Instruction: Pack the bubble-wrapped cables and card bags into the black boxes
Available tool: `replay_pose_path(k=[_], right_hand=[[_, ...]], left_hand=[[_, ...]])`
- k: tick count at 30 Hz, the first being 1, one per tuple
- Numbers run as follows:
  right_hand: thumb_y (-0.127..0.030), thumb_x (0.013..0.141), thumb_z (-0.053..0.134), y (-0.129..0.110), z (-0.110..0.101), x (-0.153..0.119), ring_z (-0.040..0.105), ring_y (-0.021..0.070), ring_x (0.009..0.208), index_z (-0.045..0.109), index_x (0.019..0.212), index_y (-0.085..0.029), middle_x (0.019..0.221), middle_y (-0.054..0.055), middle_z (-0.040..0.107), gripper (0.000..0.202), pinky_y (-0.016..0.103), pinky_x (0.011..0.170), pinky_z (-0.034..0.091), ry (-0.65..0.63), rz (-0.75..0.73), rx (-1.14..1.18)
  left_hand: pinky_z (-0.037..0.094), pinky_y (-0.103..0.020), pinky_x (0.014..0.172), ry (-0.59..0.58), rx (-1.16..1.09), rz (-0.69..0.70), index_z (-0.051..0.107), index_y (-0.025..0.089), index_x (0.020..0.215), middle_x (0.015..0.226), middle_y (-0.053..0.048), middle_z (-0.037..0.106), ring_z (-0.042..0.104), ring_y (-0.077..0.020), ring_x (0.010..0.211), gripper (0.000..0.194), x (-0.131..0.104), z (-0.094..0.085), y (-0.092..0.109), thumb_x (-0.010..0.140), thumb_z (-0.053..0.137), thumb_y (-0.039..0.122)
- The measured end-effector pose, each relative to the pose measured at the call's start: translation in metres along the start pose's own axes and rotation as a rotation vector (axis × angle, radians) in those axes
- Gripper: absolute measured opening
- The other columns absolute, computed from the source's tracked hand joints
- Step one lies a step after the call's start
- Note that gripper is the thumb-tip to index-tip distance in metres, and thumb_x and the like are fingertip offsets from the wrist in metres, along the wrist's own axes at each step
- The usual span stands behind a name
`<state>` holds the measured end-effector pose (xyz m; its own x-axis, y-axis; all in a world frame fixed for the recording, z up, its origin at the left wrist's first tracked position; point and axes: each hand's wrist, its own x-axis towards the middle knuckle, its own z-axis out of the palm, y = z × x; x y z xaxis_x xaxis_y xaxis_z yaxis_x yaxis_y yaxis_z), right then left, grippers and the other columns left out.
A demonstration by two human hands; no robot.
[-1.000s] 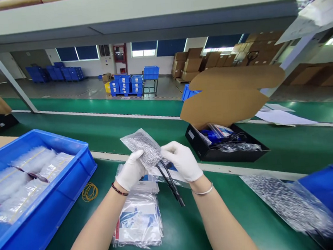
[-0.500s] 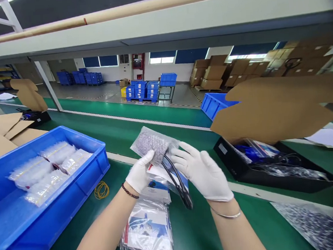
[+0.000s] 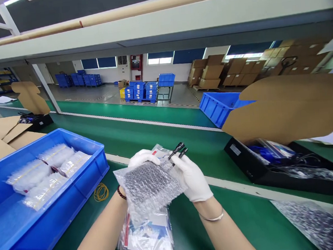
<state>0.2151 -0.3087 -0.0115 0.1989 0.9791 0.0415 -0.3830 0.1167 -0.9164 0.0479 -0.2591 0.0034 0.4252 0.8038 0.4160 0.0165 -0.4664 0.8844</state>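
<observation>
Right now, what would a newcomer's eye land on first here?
Probably the bubble-wrap pouch at centre, between the white-gloved left hand and right hand, with black cable ends showing at its upper right. Next, the big blue plastic crate at left, holding clear plastic packs, and the open black box at right, its brown cardboard lid raised.

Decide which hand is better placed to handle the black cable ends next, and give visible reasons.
Probably the right hand: it is close beside the black cable ends, while the left hand, farther from them, holds the far edge of the bubble-wrap pouch.
</observation>
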Motion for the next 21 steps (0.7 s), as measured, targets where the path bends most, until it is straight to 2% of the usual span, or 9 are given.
replay_pose_path(k=[2,4,7,9,12,14,16,18,21], right_hand=[[-0.045,0.078,0.069,-0.005,0.000,-0.004,0.056,0.0294,0.117,0.059,0.111,-0.022,0.119,0.009,0.063,0.041,0.045,0.102,0.044,-0.004,-0.082,-0.181],[-0.049,0.076,0.070,-0.012,0.002,-0.013,0.053,0.0296,0.121,0.054,0.120,-0.021,0.125,0.010,0.059,0.054,0.044,0.104,0.042,-0.136,-0.171,-0.372],[-0.051,0.055,0.085,-0.016,0.007,-0.025,0.046,0.0350,0.126,0.038,0.136,-0.019,0.137,0.016,0.046,0.099,0.048,0.104,0.041,-0.362,-0.329,-0.643],[-0.046,0.046,0.089,-0.012,0.008,-0.028,0.040,0.0374,0.130,0.032,0.140,-0.017,0.141,0.019,0.038,0.113,0.050,0.108,0.036,-0.403,-0.475,-0.814],[-0.037,0.061,0.082,-0.002,0.006,-0.023,0.048,0.0341,0.123,0.043,0.132,-0.017,0.133,0.019,0.045,0.084,0.046,0.105,0.041,-0.357,-0.615,-0.968],[-0.032,0.072,0.074,0.003,0.002,-0.018,0.058,0.0292,0.108,0.053,0.124,-0.019,0.120,0.015,0.055,0.057,0.043,0.096,0.048,-0.274,-0.614,-0.988],[-0.033,0.076,0.070,0.005,-0.003,-0.012,0.062,0.0270,0.100,0.059,0.118,-0.022,0.111,0.011,0.061,0.045,0.043,0.091,0.050,-0.172,-0.570,-0.922],[-0.038,0.076,0.071,0.003,-0.010,-0.008,0.062,0.0279,0.101,0.062,0.115,-0.022,0.110,0.009,0.064,0.043,0.045,0.094,0.049,-0.067,-0.482,-0.755],[-0.044,0.072,0.075,0.000,-0.022,0.000,0.060,0.0306,0.108,0.068,0.104,-0.020,0.110,0.008,0.067,0.041,0.048,0.100,0.045,0.101,-0.335,-0.478]], left_hand=[[0.049,-0.031,0.089,-0.025,-0.022,0.153,0.071,0.018,0.074,0.093,-0.007,0.070,0.065,-0.0231,0.091,0.017,0.000,-0.001,-0.003,0.077,0.062,0.033],[0.050,-0.033,0.087,-0.034,-0.003,0.217,0.070,0.019,0.073,0.088,-0.006,0.069,0.064,-0.0222,0.086,0.017,0.001,0.001,-0.009,0.077,0.063,0.034],[0.052,-0.033,0.082,0.058,0.050,0.177,0.067,0.019,0.072,0.082,-0.005,0.067,0.062,-0.0209,0.081,0.018,0.002,0.009,-0.025,0.081,0.057,0.031],[0.053,-0.033,0.075,0.109,0.099,0.126,0.063,0.020,0.069,0.077,-0.005,0.064,0.061,-0.0203,0.076,0.019,0.003,0.018,-0.038,0.083,0.053,0.028],[0.053,-0.034,0.073,0.113,0.179,0.114,0.060,0.020,0.067,0.075,-0.005,0.063,0.060,-0.0204,0.074,0.017,0.002,0.029,-0.049,0.082,0.055,0.025],[0.052,-0.035,0.077,0.094,0.242,0.124,0.062,0.020,0.070,0.079,-0.006,0.065,0.060,-0.0215,0.078,0.010,0.000,0.032,-0.046,0.079,0.059,0.022],[0.050,-0.035,0.082,0.102,0.291,0.095,0.065,0.019,0.078,0.086,-0.007,0.067,0.061,-0.0216,0.085,0.008,-0.001,0.029,-0.037,0.077,0.058,0.016],[0.048,-0.033,0.086,0.175,0.284,0.042,0.067,0.019,0.087,0.094,-0.006,0.068,0.061,-0.0203,0.091,0.017,0.000,0.021,-0.026,0.077,0.055,0.011],[0.045,-0.034,0.095,0.382,0.145,-0.015,0.067,0.019,0.095,0.102,-0.005,0.068,0.061,-0.0194,0.100,0.021,0.001,0.006,-0.015,0.078,0.055,0.014]])
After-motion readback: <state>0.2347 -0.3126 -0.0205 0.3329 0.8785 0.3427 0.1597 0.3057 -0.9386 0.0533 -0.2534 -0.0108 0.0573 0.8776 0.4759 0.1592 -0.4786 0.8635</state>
